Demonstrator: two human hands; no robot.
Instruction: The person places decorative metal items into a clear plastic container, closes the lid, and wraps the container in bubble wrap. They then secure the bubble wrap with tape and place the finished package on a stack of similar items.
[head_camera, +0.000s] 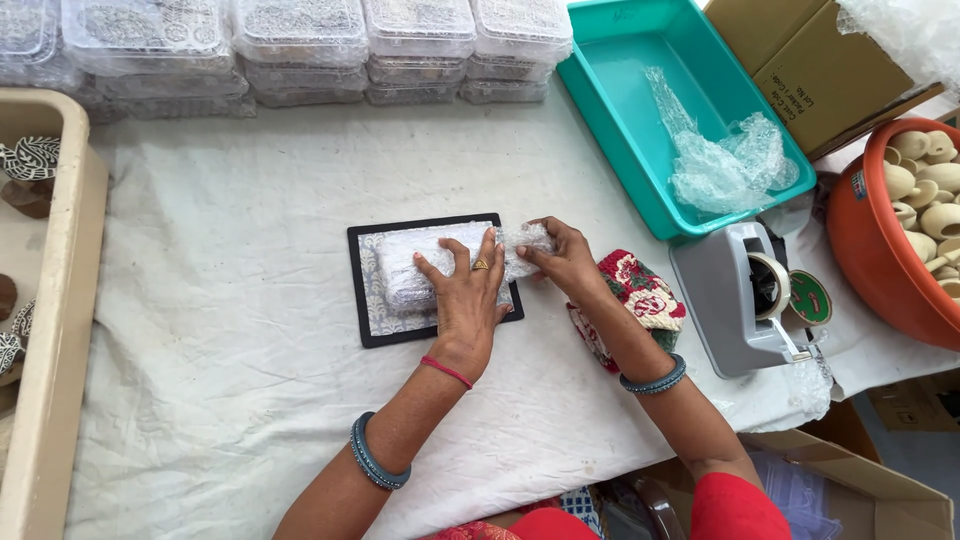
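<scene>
Two hands are seen at work near the middle of a desk (230, 330) covered with a white cloth. At the far left, a beige tray (60, 330) is set at the desk edge, with patterned pieces partly seen inside it. Along the back edge, clear lidded boxes (300, 45) are stacked in rows. At the centre, a black-rimmed board (365, 290) is laid flat, and a bundle (425, 262) wrapped in bubble wrap is placed on it. The left hand (465, 290) is pressed flat on the bundle, fingers spread and extended, nothing gripped. The right hand (560, 255) is closed in a pinch on the wrap at the bundle's right end. Just beside the right wrist, a red flowered pouch (640, 295) is laid on the cloth. Behind it, a teal bin (620, 110) is placed, with loose bubble wrap (730, 165) inside. A grey tape dispenser (745, 300) is set to the right of the pouch. At the far right, an orange bowl (870, 250) is filled with small pale clay cups (925, 180).
</scene>
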